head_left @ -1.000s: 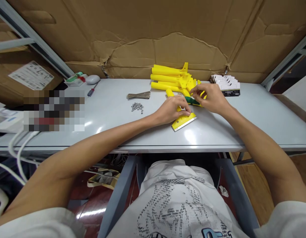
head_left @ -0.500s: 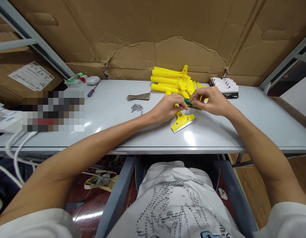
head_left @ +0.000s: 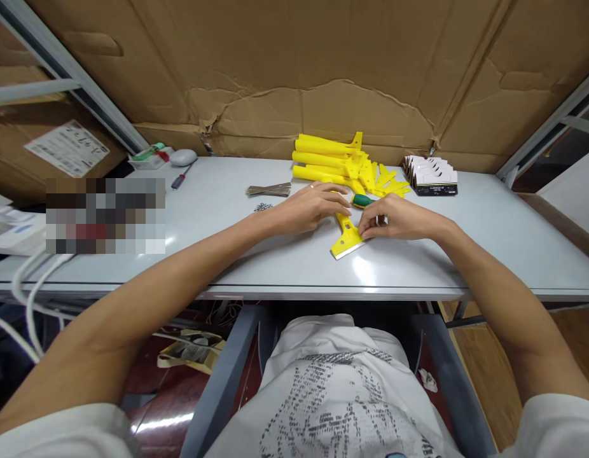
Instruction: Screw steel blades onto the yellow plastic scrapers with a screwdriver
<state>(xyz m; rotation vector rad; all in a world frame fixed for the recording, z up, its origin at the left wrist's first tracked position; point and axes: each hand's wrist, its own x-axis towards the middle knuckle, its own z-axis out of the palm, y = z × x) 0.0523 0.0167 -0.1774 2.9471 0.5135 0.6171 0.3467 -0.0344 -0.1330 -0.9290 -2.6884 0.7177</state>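
A yellow scraper (head_left: 346, 240) with a metal blade along its front edge lies on the grey table. My left hand (head_left: 318, 207) rests over its handle, fingers bent and slightly apart; the handle is mostly hidden beneath. At the right end of the scraper head, my right hand (head_left: 383, 219) has thumb and fingertips pressed together, and whether they pinch a screw is too small to tell. A green-handled screwdriver (head_left: 362, 200) lies just behind, between the two hands. Yellow handles (head_left: 323, 159) and flat yellow pieces (head_left: 386, 180) are piled beyond.
Thin metal blades (head_left: 269, 189) and small screws (head_left: 263, 207) lie left of my hands. Folded cards (head_left: 430, 175) stand at the back right. A small screwdriver (head_left: 180, 179), a white mouse (head_left: 183, 158) and a small box (head_left: 149, 158) sit back left. Cardboard (head_left: 361, 57) lines the rear.
My right hand has left the green screwdriver, which now lies on the table, and has moved down to the scraper head. My left hand has shifted slightly left, its fingers more spread.
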